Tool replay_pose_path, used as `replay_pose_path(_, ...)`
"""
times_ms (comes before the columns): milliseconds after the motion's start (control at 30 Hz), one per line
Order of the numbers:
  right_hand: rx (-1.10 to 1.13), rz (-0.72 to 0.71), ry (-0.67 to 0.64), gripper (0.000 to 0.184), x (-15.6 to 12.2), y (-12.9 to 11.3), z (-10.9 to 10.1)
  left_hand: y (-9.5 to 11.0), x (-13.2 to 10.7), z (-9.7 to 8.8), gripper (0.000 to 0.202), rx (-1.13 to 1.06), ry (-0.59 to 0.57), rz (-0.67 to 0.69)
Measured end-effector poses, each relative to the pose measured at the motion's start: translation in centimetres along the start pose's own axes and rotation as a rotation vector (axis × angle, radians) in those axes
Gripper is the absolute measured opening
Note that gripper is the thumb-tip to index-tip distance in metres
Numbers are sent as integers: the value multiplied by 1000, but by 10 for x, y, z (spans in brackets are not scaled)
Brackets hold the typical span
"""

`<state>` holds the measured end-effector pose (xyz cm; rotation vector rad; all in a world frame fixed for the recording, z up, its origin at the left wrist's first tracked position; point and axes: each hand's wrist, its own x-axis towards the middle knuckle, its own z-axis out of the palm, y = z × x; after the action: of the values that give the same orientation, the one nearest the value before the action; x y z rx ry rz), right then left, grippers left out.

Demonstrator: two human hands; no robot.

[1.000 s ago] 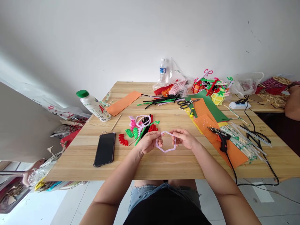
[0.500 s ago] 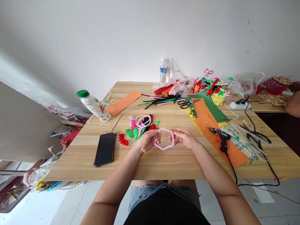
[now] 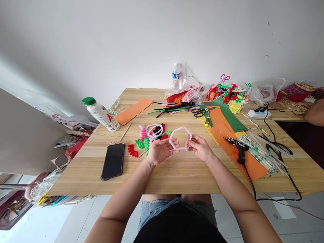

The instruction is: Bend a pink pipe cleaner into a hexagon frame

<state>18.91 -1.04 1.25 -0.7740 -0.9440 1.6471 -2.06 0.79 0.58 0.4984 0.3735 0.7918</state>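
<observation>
Both my hands hold a pale pink pipe-cleaner ring (image 3: 174,131) bent into a hexagon, tilted up above the wooden table (image 3: 177,175). My left hand (image 3: 159,151) pinches its lower left side. My right hand (image 3: 199,146) pinches its right side. Just behind my left hand lies a heap of coiled pink, green, red and black pipe-cleaner pieces (image 3: 150,135).
A black phone (image 3: 113,160) lies at the left, a green-capped bottle (image 3: 100,113) beyond it. A black glue gun (image 3: 237,145) rests on orange paper (image 3: 249,162) at the right beside a bundle of sticks (image 3: 260,152). Scissors (image 3: 202,111), loose pipe cleaners and a water bottle (image 3: 176,76) sit further back. Another person's arm (image 3: 315,114) shows at the right edge.
The hexagon ring has been raised from lying low between my hands and turned up to face me. Both hands kept hold and shifted slightly away from me.
</observation>
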Motion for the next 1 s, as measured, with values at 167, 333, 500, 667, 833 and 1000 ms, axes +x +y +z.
replay_pose_path(167, 33, -15, 58, 30, 1, 5, 1, -15, 0, 4, 25, 158, 45, 50)
replay_pose_path(333, 42, 63, 22, 27, 1, 10, 1, -21, 3, 5, 30, 250, 163, 200)
replay_pose_path(500, 1, 98, -7, 23, 0, 15, 2, -18, 3, 4, 32, 261, 181, 250)
replay_pose_path(667, -51, 53, -1, 25, -1, 18, 6, -27, 4, 4, 30, 283, 103, 177)
replay_pose_path(833, -72, 92, -81, 23, -2, 20, 7, -33, 6, 3, 26, 261, 94, 186)
replay_pose_path(1000, -81, 92, -151, 23, -3, 24, 6, -32, 5, 5, 28, 289, 104, 173)
